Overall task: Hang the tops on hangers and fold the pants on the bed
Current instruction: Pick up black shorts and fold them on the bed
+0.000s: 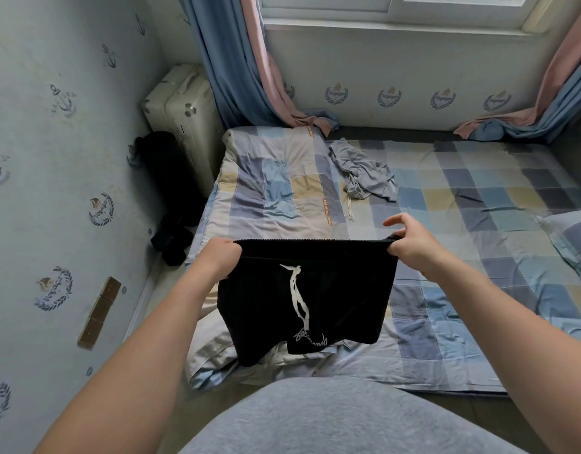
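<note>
Black shorts (pixel 307 299) hang by the waistband, held in the air above the near edge of the bed (pixel 479 204), white drawstring facing the camera. The left hand (pixel 222 255) grips the waistband's left end, fingers curled into the fabric. The right hand (pixel 410 239) pinches the right end, its other fingers apparently lifted clear. A crumpled grey garment (pixel 364 173) lies farther back on the checked cover.

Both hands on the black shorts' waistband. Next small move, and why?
Probably lower the black shorts flat onto the bed: the left hand and right hand each grip a waistband end, and the shorts hang unfolded over it.
</note>
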